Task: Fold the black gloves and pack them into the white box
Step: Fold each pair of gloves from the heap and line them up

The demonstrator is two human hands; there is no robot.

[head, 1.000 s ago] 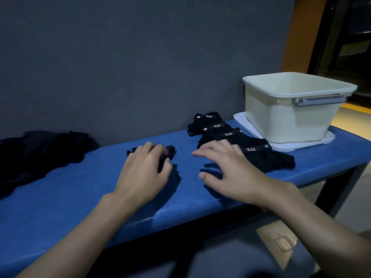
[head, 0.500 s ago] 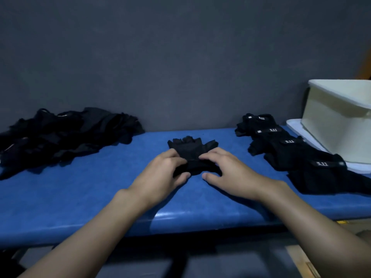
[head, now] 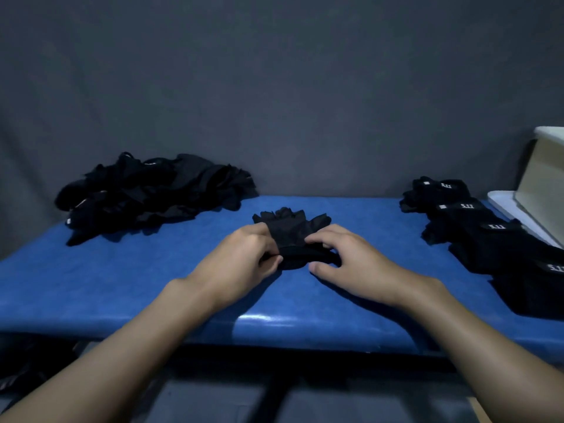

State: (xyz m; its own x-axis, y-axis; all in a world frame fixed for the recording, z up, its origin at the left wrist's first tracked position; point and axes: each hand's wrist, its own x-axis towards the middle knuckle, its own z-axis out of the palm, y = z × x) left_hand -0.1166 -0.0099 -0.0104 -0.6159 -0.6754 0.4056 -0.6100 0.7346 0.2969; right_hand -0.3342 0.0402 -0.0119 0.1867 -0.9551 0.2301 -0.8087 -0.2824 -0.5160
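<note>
Frame centre: left hand (head: 244, 261) and right hand (head: 346, 261) both pinch black glove (head: 290, 229) on blue counter (head: 122, 285). Upper left: loose pile (head: 152, 190). Right edge: folded gloves (head: 488, 242), white box (head: 544, 184).

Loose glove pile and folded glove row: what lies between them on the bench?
Head view: one black glove on the blue bench, held by the left hand and right hand.

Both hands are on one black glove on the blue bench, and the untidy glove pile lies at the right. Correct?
No. The head view shows the untidy glove pile at the left; left hand and right hand are on the black glove.
</note>
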